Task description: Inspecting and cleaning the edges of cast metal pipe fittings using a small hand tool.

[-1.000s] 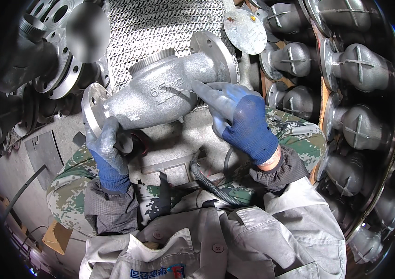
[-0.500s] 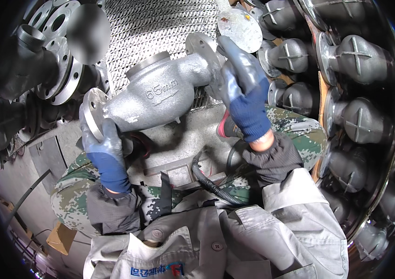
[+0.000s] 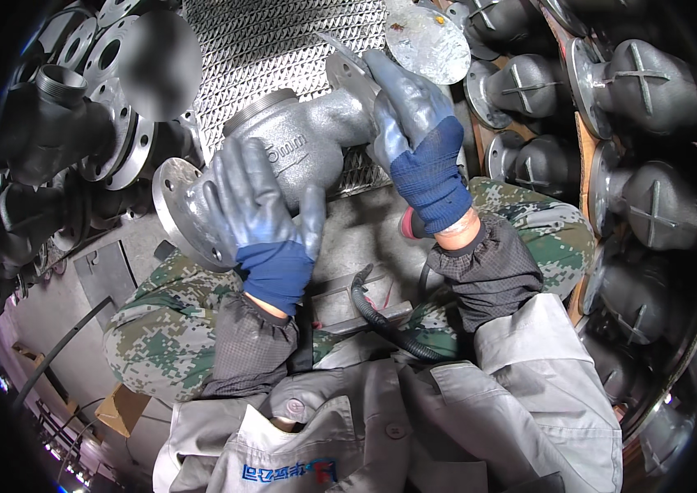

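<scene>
A grey cast-metal valve body point(image 3: 315, 160) lies across in front of me, with raised lettering, a threaded neck on top and a round flange at each end. My left hand point(image 3: 266, 193), in a grey-coated blue glove, rests over its left part, fingers spread. The left flange point(image 3: 180, 214), with bolt holes, is beside that hand. At the right flange point(image 3: 352, 86) my right hand point(image 3: 418, 123), gloved alike, is closed around a thin grey blade-like strip point(image 3: 338, 44) that sticks out past the fingertips. Its exact kind is unclear, and the hand hides part of the flange.
Beneath the valve's far side lies a patterned metal grating point(image 3: 282, 49). A round pale plate point(image 3: 426, 45) sits beyond my right hand. Similar castings point(image 3: 652, 201) fill racks on the right; flanged castings point(image 3: 57, 131) are piled at left. A black corrugated hose point(image 3: 381, 316) runs between my knees.
My left hand has let go of the left flange and moved right onto the valve body, fingers spread. The thin strip now shows at my right fingertips. The view has shifted slightly.
</scene>
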`<action>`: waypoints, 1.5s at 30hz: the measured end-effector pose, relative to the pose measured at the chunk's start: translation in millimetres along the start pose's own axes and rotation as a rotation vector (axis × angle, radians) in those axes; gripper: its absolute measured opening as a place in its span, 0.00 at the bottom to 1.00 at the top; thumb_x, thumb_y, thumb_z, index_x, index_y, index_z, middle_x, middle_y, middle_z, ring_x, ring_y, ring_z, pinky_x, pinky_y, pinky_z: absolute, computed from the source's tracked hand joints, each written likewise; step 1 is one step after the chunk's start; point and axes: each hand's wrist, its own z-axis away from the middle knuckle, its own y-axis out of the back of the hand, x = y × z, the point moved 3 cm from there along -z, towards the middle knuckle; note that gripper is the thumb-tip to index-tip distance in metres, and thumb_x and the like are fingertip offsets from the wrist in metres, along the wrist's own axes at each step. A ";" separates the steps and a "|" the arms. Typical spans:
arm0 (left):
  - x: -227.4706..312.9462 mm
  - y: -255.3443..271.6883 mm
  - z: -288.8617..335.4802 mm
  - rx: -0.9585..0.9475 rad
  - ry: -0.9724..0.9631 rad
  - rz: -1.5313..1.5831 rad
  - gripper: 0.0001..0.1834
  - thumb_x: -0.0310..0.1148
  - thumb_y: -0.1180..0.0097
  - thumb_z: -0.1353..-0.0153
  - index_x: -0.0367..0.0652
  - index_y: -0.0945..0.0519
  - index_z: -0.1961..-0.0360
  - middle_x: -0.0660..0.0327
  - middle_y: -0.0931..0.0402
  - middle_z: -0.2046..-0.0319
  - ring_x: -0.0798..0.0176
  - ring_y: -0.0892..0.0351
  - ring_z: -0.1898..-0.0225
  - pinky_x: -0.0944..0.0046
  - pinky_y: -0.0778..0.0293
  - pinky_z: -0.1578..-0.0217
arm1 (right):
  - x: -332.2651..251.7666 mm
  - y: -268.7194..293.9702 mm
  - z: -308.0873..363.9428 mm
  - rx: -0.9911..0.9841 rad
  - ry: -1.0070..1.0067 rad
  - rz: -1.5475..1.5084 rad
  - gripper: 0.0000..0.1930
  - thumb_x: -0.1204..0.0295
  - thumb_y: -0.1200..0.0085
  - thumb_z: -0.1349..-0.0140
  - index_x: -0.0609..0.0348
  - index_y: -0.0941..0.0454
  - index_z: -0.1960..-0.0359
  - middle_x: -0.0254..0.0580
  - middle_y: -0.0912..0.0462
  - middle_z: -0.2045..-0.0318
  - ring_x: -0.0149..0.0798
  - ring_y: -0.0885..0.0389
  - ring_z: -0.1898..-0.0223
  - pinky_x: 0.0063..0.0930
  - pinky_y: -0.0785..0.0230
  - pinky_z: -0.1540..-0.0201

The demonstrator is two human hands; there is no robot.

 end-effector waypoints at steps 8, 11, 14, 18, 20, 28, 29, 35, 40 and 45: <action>5.3 10.3 14.9 -0.039 -0.118 -0.038 0.38 0.47 0.47 0.44 0.46 0.41 0.35 0.42 0.46 0.37 0.36 0.45 0.37 0.37 0.47 0.40 | 0.3 -5.1 -2.2 0.031 -0.014 -0.007 0.22 0.79 0.52 0.48 0.56 0.25 0.48 0.45 0.22 0.69 0.45 0.23 0.67 0.35 0.30 0.60; 0.7 11.0 2.1 0.054 -0.068 -0.022 0.38 0.45 0.45 0.46 0.42 0.40 0.36 0.41 0.45 0.37 0.36 0.44 0.38 0.37 0.46 0.41 | 1.8 -2.6 -2.8 0.040 0.026 -0.018 0.22 0.80 0.50 0.48 0.56 0.24 0.48 0.46 0.22 0.69 0.44 0.23 0.68 0.34 0.30 0.61; 0.3 3.6 0.5 0.017 -0.027 -0.079 0.37 0.46 0.45 0.46 0.45 0.39 0.36 0.40 0.45 0.37 0.36 0.44 0.37 0.37 0.48 0.39 | 1.8 -1.4 -2.1 0.022 -0.008 0.016 0.22 0.80 0.49 0.48 0.56 0.24 0.48 0.45 0.22 0.69 0.43 0.23 0.67 0.34 0.30 0.62; 11.6 12.5 15.5 -0.162 -0.030 -0.091 0.33 0.46 0.45 0.47 0.54 0.33 0.38 0.41 0.46 0.36 0.34 0.44 0.38 0.37 0.49 0.39 | -1.9 -0.5 -4.0 0.010 -0.028 -0.028 0.22 0.80 0.50 0.47 0.55 0.25 0.48 0.44 0.22 0.69 0.44 0.24 0.67 0.33 0.31 0.61; 7.4 14.3 15.1 -0.117 -0.044 -0.051 0.32 0.45 0.45 0.46 0.54 0.33 0.38 0.40 0.47 0.36 0.34 0.44 0.38 0.37 0.49 0.40 | -3.0 -1.5 -5.1 0.010 -0.010 -0.035 0.22 0.80 0.50 0.47 0.55 0.25 0.47 0.44 0.22 0.69 0.44 0.24 0.67 0.33 0.31 0.60; 6.4 17.9 19.6 -0.084 -0.051 0.035 0.33 0.44 0.45 0.45 0.53 0.35 0.37 0.41 0.46 0.36 0.35 0.43 0.38 0.38 0.46 0.41 | 0.6 -0.5 -4.3 0.007 0.005 -0.028 0.23 0.77 0.52 0.48 0.54 0.26 0.47 0.52 0.20 0.66 0.53 0.21 0.65 0.41 0.27 0.62; 6.5 19.3 22.0 -0.096 -0.058 0.089 0.33 0.44 0.45 0.45 0.54 0.35 0.37 0.41 0.45 0.37 0.36 0.42 0.38 0.38 0.46 0.41 | 0.8 -0.6 -4.9 0.008 0.006 -0.028 0.23 0.77 0.52 0.48 0.54 0.26 0.47 0.52 0.20 0.66 0.53 0.21 0.65 0.41 0.27 0.62; 7.9 22.3 -0.4 0.020 -0.018 0.081 0.30 0.39 0.43 0.47 0.52 0.30 0.41 0.41 0.41 0.39 0.35 0.42 0.39 0.39 0.46 0.41 | 1.0 -1.7 -3.4 0.017 0.028 -0.035 0.23 0.77 0.53 0.47 0.56 0.27 0.47 0.51 0.20 0.66 0.53 0.21 0.66 0.40 0.27 0.62; 1.5 36.5 10.3 -0.008 -0.097 0.157 0.24 0.36 0.44 0.48 0.47 0.24 0.47 0.41 0.36 0.43 0.35 0.39 0.41 0.39 0.44 0.41 | -1.8 0.7 -2.2 0.000 -0.036 -0.072 0.21 0.78 0.49 0.45 0.57 0.25 0.46 0.44 0.23 0.67 0.42 0.24 0.64 0.33 0.31 0.57; 7.8 45.2 -8.4 0.014 -0.012 0.165 0.22 0.34 0.43 0.48 0.45 0.24 0.50 0.39 0.35 0.44 0.33 0.39 0.42 0.38 0.43 0.42 | -3.5 0.1 -3.1 0.028 0.002 -0.081 0.21 0.78 0.50 0.44 0.57 0.26 0.46 0.44 0.23 0.65 0.42 0.24 0.62 0.33 0.32 0.56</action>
